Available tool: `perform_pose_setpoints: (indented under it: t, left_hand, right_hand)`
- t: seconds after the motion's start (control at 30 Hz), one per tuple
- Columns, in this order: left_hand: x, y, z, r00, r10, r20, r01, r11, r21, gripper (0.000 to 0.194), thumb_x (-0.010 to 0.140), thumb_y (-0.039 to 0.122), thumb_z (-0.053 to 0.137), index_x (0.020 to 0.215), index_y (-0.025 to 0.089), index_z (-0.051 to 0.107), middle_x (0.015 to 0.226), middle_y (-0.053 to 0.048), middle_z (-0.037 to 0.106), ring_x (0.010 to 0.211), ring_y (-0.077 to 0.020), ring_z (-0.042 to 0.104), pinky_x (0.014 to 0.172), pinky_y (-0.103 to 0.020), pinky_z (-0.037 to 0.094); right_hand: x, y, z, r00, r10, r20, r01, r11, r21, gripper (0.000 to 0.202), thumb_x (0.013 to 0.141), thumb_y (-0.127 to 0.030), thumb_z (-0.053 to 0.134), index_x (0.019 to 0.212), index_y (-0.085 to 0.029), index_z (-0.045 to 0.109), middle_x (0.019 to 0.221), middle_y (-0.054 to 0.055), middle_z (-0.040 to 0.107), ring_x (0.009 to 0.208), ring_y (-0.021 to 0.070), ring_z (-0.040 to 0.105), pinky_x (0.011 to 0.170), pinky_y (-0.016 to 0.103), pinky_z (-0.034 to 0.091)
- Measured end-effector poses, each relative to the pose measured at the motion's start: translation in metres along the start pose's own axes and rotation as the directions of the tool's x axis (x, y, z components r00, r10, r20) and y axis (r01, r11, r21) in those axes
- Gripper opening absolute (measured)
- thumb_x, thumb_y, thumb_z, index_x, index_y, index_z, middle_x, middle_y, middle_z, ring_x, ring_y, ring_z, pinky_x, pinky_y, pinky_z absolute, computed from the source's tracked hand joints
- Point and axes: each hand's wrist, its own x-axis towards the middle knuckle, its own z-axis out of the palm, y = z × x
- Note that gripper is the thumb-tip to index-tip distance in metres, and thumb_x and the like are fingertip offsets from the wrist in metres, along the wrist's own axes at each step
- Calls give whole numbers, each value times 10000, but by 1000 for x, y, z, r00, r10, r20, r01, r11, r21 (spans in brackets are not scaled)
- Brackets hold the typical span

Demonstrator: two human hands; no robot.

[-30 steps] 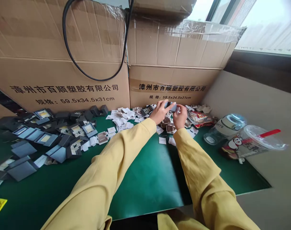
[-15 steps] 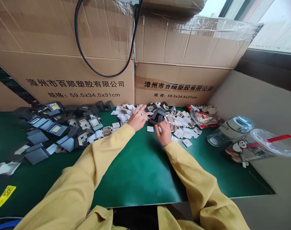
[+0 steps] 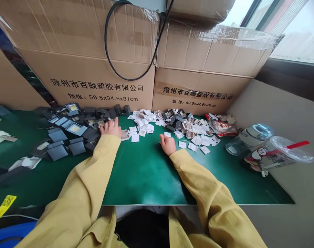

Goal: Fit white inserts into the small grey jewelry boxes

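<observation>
Both my arms stretch forward in yellow sleeves. My left hand (image 3: 110,128) reaches out to the left, palm down, fingers slightly spread and curled at the tips. My right hand (image 3: 167,144) sits nearer the middle, loosely closed, knuckles up, well apart from the left.

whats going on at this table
A person in yellow sleeves sits at a green mat. Their left hand rests at the edge of a heap of small dark grey boxes, some open with pale inserts. Their right hand lies curled on the mat beside a scatter of small white cards; whether it holds one is unclear. Cardboard cartons stand behind, and a lidded plastic cup lies at right.
</observation>
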Motion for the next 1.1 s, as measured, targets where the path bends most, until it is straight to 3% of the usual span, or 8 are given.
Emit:
perform_pose_setpoints:
  t: [0.2, 0.47, 0.6, 0.67, 0.77, 0.87, 0.97, 1.1]
  left_hand:
    - [0, -3, 3, 993, -28, 112, 33, 998, -49, 189, 769, 282, 502, 850, 167, 628, 811, -84, 617, 1013, -322, 521, 986, -629, 90]
    - [-41, 65, 14, 885, 461, -70, -461, 844, -274, 329, 859, 211, 374, 1100, 226, 597, 840, -62, 591, 931, -205, 527, 1067, -480, 139]
    - [-71, 90, 29, 554, 831, 53, -743, 523, -418, 422, 860, 107, 292, 1169, 251, 540, 852, -57, 568, 910, -163, 516, 1019, -479, 277]
    - [-78, 92, 31, 477, 875, 81, -738, 450, -503, 441, 858, 98, 285, 1201, 260, 510, 886, -58, 570, 945, -162, 509, 1019, -471, 288]
    - [-77, 91, 32, 653, 750, 101, -481, 514, -710, 382, 855, 187, 376, 1215, 240, 493, 1031, -88, 565, 1059, -194, 474, 1016, -440, 301]
    - [-71, 91, 36, 889, 354, 292, 117, 441, -890, 478, 812, 302, 497, 1276, 229, 405, 1231, -116, 480, 1195, -233, 392, 1000, -420, 314]
    - [-66, 94, 41, 797, 138, 588, 579, 103, -809, 567, 774, 360, 556, 1295, 236, 371, 1270, -118, 465, 1188, -245, 418, 941, -402, 369]
    - [-65, 96, 43, 597, 270, 755, 796, -83, -600, 436, 774, 388, 553, 1139, 150, 547, 1021, -122, 624, 879, -217, 602, 754, -345, 472]
  right_hand:
    - [3, -5, 7, 999, 35, 6, -34, 986, -166, 450, 891, -427, 299, 557, -187, 482, 553, 41, 551, 559, 151, 517, 513, 250, 252]
    - [2, -8, 8, 998, -30, -46, 36, 990, 133, 364, 881, -398, 322, 1169, -205, 433, 822, 26, 636, 548, 117, 523, 569, 240, 378]
    - [-1, -6, 8, 985, -41, -167, 94, 941, 324, 433, 871, -420, 319, 1223, -180, 391, 879, 47, 628, 620, 126, 549, 606, 251, 436]
    - [-2, -4, 8, 982, -21, -189, 77, 953, 292, 382, 845, -426, 369, 1112, -183, 495, 831, 38, 629, 624, 133, 545, 610, 256, 444]
    - [-1, -1, 9, 972, 40, -231, 25, 961, 275, 308, 829, -395, 394, 983, -183, 555, 793, 29, 631, 619, 136, 544, 625, 262, 453]
    - [-1, -1, 10, 960, 62, -272, 14, 963, 268, 282, 831, -366, 393, 974, -187, 558, 775, 24, 630, 618, 137, 550, 626, 262, 456]
    - [-5, -8, 9, 963, -32, -269, 101, 964, 244, 250, 823, -339, 421, 965, -193, 566, 818, 26, 631, 640, 131, 557, 638, 256, 464]
    - [-13, -19, 8, 959, -160, -232, 220, 939, 264, 209, 818, -297, 446, 942, -194, 579, 881, 43, 618, 738, 137, 573, 611, 238, 478]
